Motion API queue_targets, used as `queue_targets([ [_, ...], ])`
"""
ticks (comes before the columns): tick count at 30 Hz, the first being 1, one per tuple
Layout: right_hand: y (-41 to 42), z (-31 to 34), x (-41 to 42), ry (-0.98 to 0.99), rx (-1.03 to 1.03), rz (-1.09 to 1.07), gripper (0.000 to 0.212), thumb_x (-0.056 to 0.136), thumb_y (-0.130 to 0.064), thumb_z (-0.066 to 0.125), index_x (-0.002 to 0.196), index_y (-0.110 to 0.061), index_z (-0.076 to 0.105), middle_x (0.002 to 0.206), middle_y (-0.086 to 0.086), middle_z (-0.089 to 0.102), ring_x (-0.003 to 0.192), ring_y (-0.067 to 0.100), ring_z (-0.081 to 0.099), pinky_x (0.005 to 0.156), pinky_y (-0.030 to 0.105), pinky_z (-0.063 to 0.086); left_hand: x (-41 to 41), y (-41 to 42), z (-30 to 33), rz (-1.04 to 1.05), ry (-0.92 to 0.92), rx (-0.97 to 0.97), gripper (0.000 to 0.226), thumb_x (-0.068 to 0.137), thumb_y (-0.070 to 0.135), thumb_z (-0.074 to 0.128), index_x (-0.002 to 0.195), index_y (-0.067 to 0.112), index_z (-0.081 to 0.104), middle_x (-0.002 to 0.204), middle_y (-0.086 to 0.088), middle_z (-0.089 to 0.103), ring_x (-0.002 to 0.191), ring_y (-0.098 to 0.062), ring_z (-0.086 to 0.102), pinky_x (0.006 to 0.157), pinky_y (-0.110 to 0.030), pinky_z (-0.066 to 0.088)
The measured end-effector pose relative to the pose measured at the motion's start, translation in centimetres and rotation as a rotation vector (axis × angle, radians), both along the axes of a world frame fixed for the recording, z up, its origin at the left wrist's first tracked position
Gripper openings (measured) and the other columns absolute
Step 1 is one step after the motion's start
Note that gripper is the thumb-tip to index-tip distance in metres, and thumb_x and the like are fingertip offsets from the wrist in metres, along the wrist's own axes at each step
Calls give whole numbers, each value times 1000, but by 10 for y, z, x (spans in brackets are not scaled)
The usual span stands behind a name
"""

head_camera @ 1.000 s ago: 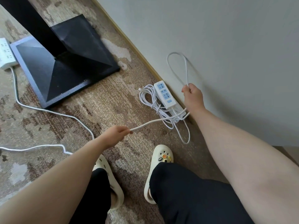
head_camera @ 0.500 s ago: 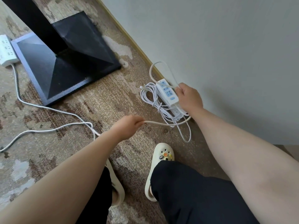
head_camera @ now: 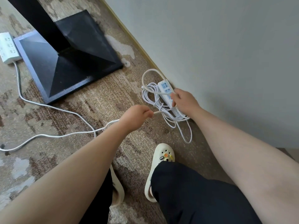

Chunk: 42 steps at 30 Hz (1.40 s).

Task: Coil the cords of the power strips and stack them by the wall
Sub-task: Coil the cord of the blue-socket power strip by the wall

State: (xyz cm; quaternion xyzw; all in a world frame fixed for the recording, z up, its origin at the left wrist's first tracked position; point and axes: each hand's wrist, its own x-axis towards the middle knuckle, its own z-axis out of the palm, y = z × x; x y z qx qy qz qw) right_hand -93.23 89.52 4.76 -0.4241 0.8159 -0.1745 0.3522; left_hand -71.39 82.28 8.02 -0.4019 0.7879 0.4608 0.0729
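Note:
A white power strip with blue sockets [head_camera: 165,88] lies on the carpet against the wall, its thin cord bundled [head_camera: 155,102] beside it. A thicker white cord [head_camera: 53,107] runs across the carpet from a second white power strip [head_camera: 7,47] at the far left. My left hand [head_camera: 135,116] pinches this thick cord just left of the bundle. My right hand [head_camera: 184,101] holds a loop of the same cord [head_camera: 148,73] down on the blue-socket strip, fingers curled round the cord.
A black pedestal base with its column [head_camera: 69,62] stands on the carpet left of the strips. The grey wall [head_camera: 226,54] runs diagonally on the right. My two cream clogs [head_camera: 161,160] and dark trouser legs fill the foreground.
My right hand has lowered the cord loop from up against the wall onto the blue-socket strip. My left hand has moved right, closer to the bundle, pulling more slack cord along the carpet.

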Motion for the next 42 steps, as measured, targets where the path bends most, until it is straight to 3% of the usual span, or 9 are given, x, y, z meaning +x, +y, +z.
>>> queue_targets([
  [3,3,-6,5,-214,40,-42,24,103,-30,45,84,-18,53,80,0,72,68,20,63,62,36,49,-9,7,2,-64,15,35,27,101,30,45,95,18,68,71,5,57,47,-4,39,47,-17,35],
  [9,8,-20,12,-360,54,-39,28,101,-26,47,93,-1,56,71,3,72,63,15,68,69,38,52,-28,11,-6,-124,20,36,27,101,24,45,98,11,68,73,5,54,55,-6,42,52,-21,32],
  [15,10,-21,17,-455,-23,-81,27,102,-31,46,81,-16,53,54,-5,59,52,18,61,58,35,47,-40,8,-12,60,116,-23,27,99,30,49,82,16,65,64,4,56,48,-8,41,48,-24,36],
  [22,2,-19,2,-185,-83,-158,33,102,-34,42,82,-10,55,71,2,49,65,22,48,61,36,38,-13,-12,-19,95,5,-13,24,99,33,48,93,16,63,69,3,57,47,-7,39,40,-13,32],
  [26,9,-22,-10,12,-29,-144,38,103,-37,38,83,-8,53,71,3,52,67,23,49,60,35,35,16,-33,-23,193,-137,-86,27,100,35,46,88,18,64,68,0,59,47,-10,39,42,-23,33],
  [30,5,-17,-3,-27,-76,-101,47,98,-58,38,83,-16,53,67,-4,48,59,15,44,56,34,34,-2,-37,-18,452,-10,-45,31,100,35,47,80,16,63,64,1,55,43,-9,35,38,-22,30],
  [33,6,-17,3,5,-76,-31,42,100,-55,39,78,-21,49,64,-6,49,55,13,43,52,32,31,-14,-41,-13,531,62,-22,33,99,36,48,81,15,65,61,2,53,41,-7,33,38,-21,29],
  [38,12,-22,-7,173,-30,-63,39,104,-47,34,71,-28,39,66,-3,50,58,15,46,51,32,27,2,-32,-23,315,-12,5,28,100,35,47,89,16,64,64,2,54,41,-6,33,34,-15,28],
  [42,16,-23,-25,240,17,-213,42,103,-49,34,70,-22,38,70,-2,50,64,21,46,54,34,27,38,-29,-36,228,-159,-132,26,101,36,43,94,21,63,69,-2,62,46,-11,42,39,-23,34],
])
